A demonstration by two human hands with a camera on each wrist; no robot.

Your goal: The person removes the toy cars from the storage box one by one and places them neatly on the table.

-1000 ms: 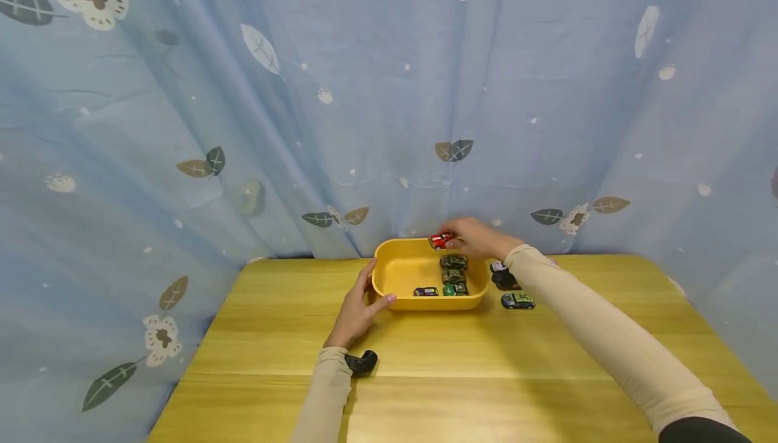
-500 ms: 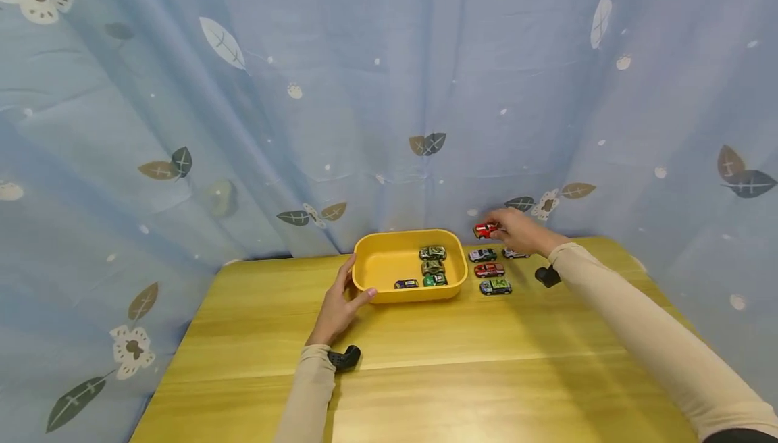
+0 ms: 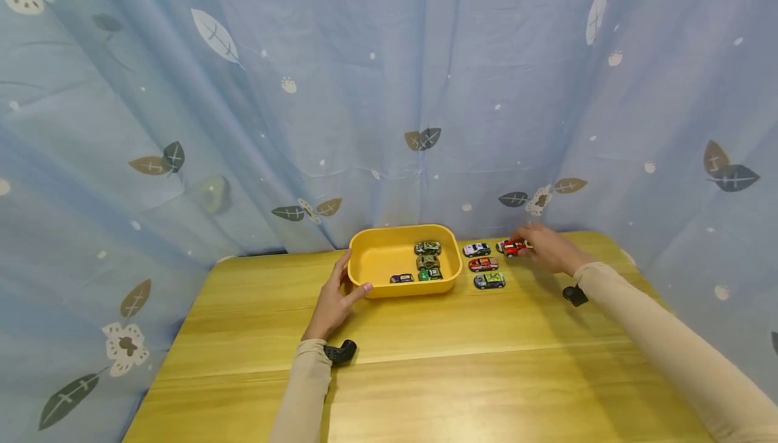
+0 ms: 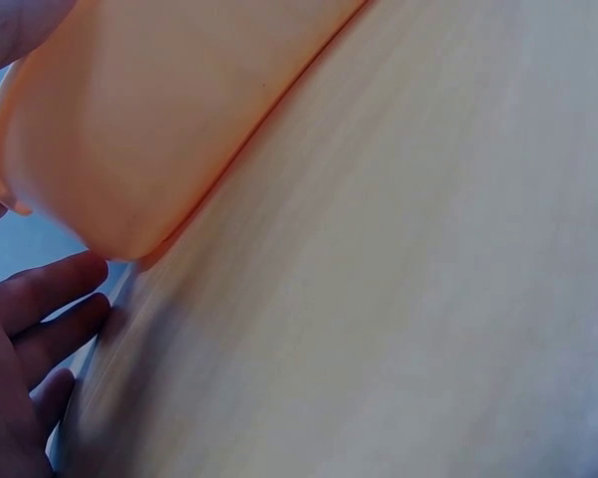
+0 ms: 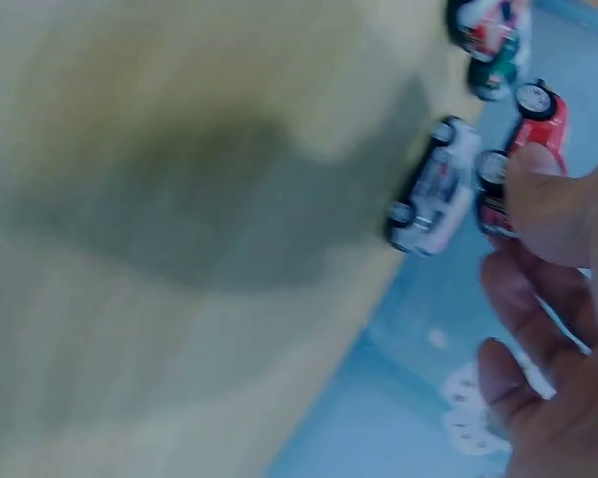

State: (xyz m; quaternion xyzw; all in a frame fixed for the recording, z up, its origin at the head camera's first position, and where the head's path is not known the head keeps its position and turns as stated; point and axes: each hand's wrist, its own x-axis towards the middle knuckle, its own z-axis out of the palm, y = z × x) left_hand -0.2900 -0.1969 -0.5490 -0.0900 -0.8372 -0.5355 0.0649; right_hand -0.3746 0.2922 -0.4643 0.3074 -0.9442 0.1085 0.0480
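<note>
Contact is your chief hazard at this station. Your right hand (image 3: 550,248) pinches a red car (image 3: 512,248) between thumb and fingers, close to a white car (image 5: 437,189) near the far edge of the worktop (image 3: 450,375); whether the two touch cannot be determined. Setting it down without side clearance could knock that neighbour askew. In the right wrist view your held piece shows against the curtain (image 5: 379,428), so a careless release could, in my judgement, lose it over the edge. Your left hand (image 3: 331,304) lies spread against the left end of the yellow tray (image 3: 407,290), which contains four cars (image 3: 428,263). Excess pressure there could shove it rightward into three cars (image 3: 483,264) standing alongside.
</note>
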